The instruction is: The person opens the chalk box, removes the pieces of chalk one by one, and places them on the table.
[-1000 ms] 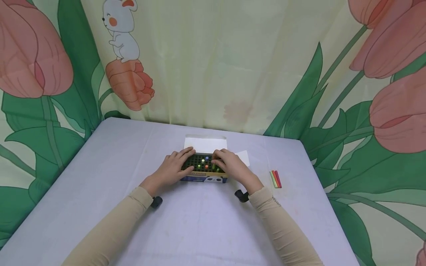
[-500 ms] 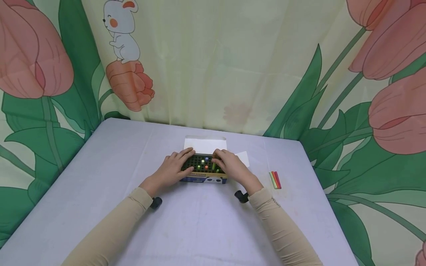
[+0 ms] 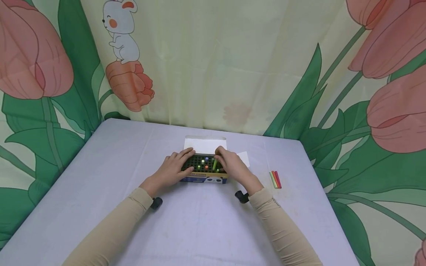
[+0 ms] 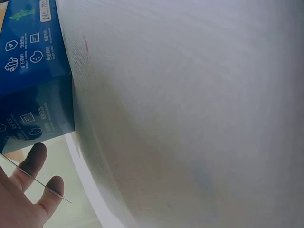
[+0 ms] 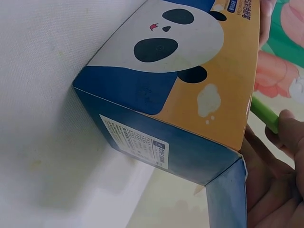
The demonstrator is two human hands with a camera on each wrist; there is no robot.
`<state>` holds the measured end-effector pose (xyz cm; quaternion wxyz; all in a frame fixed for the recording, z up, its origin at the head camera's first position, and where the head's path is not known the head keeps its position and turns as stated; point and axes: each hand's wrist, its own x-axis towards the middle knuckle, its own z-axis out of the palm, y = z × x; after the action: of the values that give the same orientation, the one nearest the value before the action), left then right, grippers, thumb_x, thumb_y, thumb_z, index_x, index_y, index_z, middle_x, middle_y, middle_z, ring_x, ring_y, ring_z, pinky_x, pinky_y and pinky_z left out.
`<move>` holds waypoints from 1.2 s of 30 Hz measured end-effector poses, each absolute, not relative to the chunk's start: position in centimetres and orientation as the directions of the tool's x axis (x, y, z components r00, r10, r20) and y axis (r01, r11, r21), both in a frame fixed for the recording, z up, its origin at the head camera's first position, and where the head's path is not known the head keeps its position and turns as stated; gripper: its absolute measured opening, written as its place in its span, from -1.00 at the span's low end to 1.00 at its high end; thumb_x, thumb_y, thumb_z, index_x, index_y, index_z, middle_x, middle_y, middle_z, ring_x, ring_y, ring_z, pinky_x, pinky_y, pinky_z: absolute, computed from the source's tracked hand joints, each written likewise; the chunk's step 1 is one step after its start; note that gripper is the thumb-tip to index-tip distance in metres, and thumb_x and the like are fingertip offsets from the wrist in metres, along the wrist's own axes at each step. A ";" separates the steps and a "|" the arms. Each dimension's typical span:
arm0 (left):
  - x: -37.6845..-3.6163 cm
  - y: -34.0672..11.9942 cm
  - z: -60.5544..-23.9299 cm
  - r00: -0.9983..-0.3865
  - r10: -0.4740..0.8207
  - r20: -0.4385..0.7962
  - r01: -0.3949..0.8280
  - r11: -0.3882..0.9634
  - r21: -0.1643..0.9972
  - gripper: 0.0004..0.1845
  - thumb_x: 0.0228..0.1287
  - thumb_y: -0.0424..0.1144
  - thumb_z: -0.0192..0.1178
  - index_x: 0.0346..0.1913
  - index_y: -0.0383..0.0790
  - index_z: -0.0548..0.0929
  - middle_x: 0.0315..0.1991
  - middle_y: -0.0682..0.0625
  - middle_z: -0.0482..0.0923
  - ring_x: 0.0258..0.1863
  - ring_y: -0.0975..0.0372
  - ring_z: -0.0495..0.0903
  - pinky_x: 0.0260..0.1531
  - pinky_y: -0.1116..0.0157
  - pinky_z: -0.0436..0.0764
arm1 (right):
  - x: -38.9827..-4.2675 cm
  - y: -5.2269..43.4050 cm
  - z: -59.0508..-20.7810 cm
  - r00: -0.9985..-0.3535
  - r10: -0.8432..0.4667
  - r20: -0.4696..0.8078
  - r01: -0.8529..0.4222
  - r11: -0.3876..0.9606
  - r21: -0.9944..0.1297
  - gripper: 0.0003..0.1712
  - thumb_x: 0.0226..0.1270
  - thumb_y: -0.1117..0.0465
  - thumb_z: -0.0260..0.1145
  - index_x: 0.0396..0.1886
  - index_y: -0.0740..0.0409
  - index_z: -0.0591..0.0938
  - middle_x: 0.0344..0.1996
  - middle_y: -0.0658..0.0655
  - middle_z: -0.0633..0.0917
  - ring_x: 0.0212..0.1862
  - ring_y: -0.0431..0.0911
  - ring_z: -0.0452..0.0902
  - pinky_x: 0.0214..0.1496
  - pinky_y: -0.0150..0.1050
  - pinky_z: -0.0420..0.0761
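Observation:
A blue and yellow box [image 3: 196,179] with a panda face stands at mid-table, its white lid [image 3: 205,144] folded back. Inside, a dark insert with rows of holes holds several upright coloured sticks that look like chalk. My left hand [image 3: 171,170] holds the box's left end, thumb at the front edge and fingers at the back. In the left wrist view two of its fingers stretch past the blue box end [image 4: 38,114]. Over the right end, my right hand [image 3: 232,165] pinches the top of a green chalk stick [image 5: 266,113]; its lower end is hidden in the box.
Right of the box, green, orange and red sticks [image 3: 275,179] lie side by side on the white-covered table [image 3: 186,229]. A white flap [image 3: 244,158] sticks out behind my right hand. A printed curtain [image 3: 213,66] hangs along the table's back edge.
My right fingertips have risen slightly, and more of the green chalk stick shows above the holes, a little tilted. The left hand and the box stay in place.

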<state>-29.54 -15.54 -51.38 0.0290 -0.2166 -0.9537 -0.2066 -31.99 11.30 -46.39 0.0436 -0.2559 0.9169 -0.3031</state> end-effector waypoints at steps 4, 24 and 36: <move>-29.5 -15.5 -51.3 -0.903 0.403 0.151 0.429 0.820 0.379 -0.23 0.58 0.25 -0.03 0.67 0.02 0.12 0.67 0.04 0.03 0.35 -0.13 0.38 0.22 -0.26 0.35 | -32.1 11.3 -46.4 -0.873 -0.482 0.072 -0.423 0.678 -0.602 -0.82 0.72 0.09 0.01 0.09 0.05 0.46 -0.18 0.10 0.70 -0.36 -0.13 0.74 -0.27 -0.28 0.72; -29.4 -15.5 -51.3 -0.902 0.402 0.160 0.432 0.814 0.388 -0.24 0.58 0.24 0.00 0.67 0.03 0.12 0.67 0.04 0.04 0.34 -0.11 0.38 0.24 -0.25 0.34 | -31.9 11.7 -46.0 -0.897 -0.432 0.092 -0.357 0.586 -0.727 -0.72 0.72 0.16 0.00 0.21 0.22 0.44 0.09 0.20 0.64 -0.12 0.05 0.75 -0.28 -0.32 0.74; -29.3 -15.5 -51.1 -0.902 0.406 0.150 0.431 0.812 0.393 -0.23 0.58 0.23 -0.01 0.68 0.04 0.11 0.68 0.05 0.02 0.35 -0.12 0.37 0.25 -0.25 0.33 | -32.1 13.2 -45.0 -0.920 -0.262 0.293 -0.374 0.354 -0.857 -0.74 0.61 0.10 0.21 0.09 0.10 0.69 0.07 0.18 0.68 -0.15 0.11 0.78 -0.26 -0.13 0.77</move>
<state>-29.28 -15.51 -51.12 0.0295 -0.2197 -0.9515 -0.2133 -32.06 13.19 -45.04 -0.0521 -0.1937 0.8210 -0.5345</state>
